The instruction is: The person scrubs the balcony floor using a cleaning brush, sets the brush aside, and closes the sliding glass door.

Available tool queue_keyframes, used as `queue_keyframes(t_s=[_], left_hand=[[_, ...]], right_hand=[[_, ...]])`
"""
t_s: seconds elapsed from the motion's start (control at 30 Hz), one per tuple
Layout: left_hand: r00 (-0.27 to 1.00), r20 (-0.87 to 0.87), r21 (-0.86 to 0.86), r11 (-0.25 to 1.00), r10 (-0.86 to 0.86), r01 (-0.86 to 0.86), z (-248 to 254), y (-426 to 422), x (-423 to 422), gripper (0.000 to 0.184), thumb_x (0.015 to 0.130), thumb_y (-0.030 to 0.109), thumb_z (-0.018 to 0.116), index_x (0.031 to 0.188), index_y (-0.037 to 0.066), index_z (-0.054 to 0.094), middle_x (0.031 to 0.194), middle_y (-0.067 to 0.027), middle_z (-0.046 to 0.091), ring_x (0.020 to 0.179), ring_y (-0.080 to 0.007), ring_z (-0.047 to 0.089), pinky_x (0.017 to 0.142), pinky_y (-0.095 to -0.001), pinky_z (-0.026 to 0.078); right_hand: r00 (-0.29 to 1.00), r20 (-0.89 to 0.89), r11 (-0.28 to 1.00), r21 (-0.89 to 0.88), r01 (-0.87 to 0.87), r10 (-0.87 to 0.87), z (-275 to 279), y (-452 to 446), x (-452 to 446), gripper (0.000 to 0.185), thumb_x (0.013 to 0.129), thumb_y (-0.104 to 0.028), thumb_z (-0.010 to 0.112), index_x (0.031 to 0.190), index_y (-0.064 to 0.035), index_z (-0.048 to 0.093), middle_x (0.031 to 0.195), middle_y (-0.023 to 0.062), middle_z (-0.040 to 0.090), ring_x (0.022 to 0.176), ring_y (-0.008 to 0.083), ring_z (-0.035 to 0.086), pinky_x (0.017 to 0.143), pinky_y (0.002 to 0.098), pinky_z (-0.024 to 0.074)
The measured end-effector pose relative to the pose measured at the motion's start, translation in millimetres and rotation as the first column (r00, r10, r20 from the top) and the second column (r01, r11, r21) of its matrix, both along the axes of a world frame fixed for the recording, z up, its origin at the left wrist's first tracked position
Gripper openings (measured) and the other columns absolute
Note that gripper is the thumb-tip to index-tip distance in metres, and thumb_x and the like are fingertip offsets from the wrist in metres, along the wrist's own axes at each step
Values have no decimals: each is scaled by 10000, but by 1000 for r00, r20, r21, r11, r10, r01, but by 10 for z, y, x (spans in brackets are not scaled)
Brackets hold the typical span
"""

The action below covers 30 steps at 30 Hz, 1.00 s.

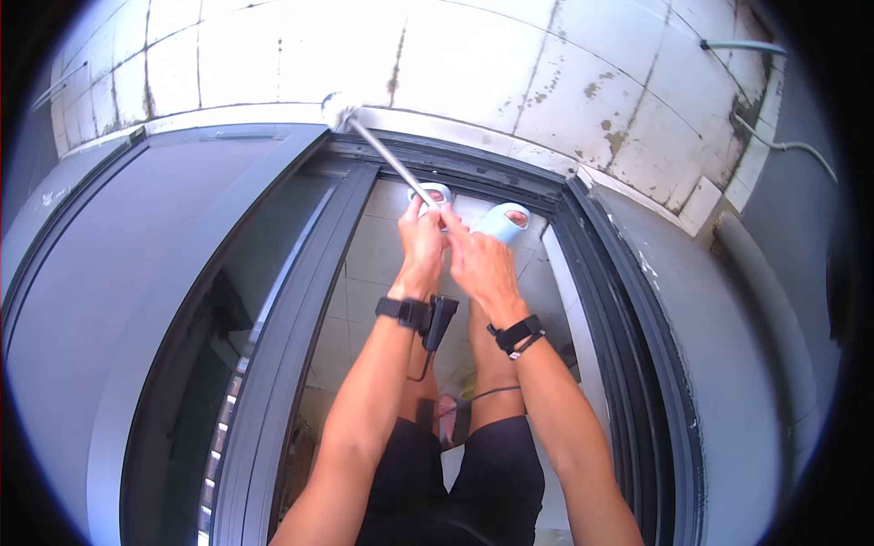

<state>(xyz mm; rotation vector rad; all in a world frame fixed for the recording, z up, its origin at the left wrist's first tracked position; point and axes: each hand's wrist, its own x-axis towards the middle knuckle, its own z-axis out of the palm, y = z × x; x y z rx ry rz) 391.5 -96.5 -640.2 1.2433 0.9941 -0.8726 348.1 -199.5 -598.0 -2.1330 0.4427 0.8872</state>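
Both hands meet on the thin pale pole of a mop (390, 160), which slants away to the upper left. Its whitish head (340, 111) is overexposed and lies at the outer edge of the door sill. My left hand (422, 244) is closed around the handle. Just beside it, my right hand (481, 264) is also closed on the pole, with a finger lying along it. The handle's near end is hidden by the hands. Each wrist carries a black strap.
Dark sliding-door frames (300, 337) flank me, with a glass panel (137, 246) at left. A raised door track (464, 177) crosses ahead. Beyond lies a stained white tile floor (510, 73). Pipes (783, 144) run along the right wall. My feet wear light blue slippers (499, 223).
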Motion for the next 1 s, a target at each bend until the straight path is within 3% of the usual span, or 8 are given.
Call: queue_keyframes(t_s=[0.07,0.3,0.47,0.53,0.7,0.83,0.9,1.0], left_hand=[[999,-48,45,999,5,-3,34,45,-181,374,953,24,530,1312,-31,437,925,-104,630,815,-204,661,685,-391,610],[989,-92,-64,991,-120,114,-61,83,-222,380,964,14,448,1344,21,454,925,-101,623,779,-206,660,649,-360,598],[955,-202,-127,972,-218,195,6,-407,-628,410,913,14,478,1322,-4,488,856,-66,634,670,-125,598,525,-261,502],[952,-201,-162,966,-232,201,6,-638,-921,389,919,14,487,1306,-13,516,806,-45,633,652,-114,592,485,-261,471],[863,-277,-242,900,-423,363,180,-1133,-1247,391,921,2,468,1307,-42,505,825,-89,642,674,-151,620,425,-293,447],[856,-247,-251,884,-453,395,180,-1162,-1240,362,919,8,471,1273,-54,518,807,-92,648,679,-148,618,469,-304,470],[817,-217,-407,810,-534,421,185,-1144,-1227,554,952,35,453,1489,-15,330,904,-97,631,763,-191,637,577,-313,532],[744,-60,-352,712,-665,608,15,-1210,-1433,555,961,39,460,1494,-20,317,896,-104,632,744,-190,638,589,-308,538]], right_hand=[[999,-31,1000,-9,11,-11,30,15,-199,475,944,-172,499,1418,-195,494,817,221,686,705,406,676,642,507,547],[968,-100,973,-19,230,-230,46,143,-370,481,948,-163,523,1425,-227,506,794,244,670,711,453,650,633,544,523],[923,-134,928,-147,343,-362,338,-225,-731,490,941,-174,545,1421,-270,514,783,271,653,718,463,641,643,559,502],[907,-103,904,-182,387,-409,504,-374,-898,492,941,-172,548,1422,-272,514,787,274,653,719,465,640,648,564,498],[842,-274,847,-416,332,-465,727,-630,-1275,484,943,-155,558,1421,-225,526,776,292,643,721,469,639,635,557,479],[842,-245,824,-457,336,-480,710,-601,-1333,483,946,-157,546,1425,-212,520,809,252,673,741,455,651,654,555,498],[821,-164,773,-476,420,-547,669,-479,-1419,480,948,-155,540,1426,-195,516,822,248,675,749,453,651,657,553,498],[783,-64,699,-500,511,-618,683,-423,-1410,490,943,-133,538,1431,-165,506,849,241,678,768,450,650,660,543,499]])
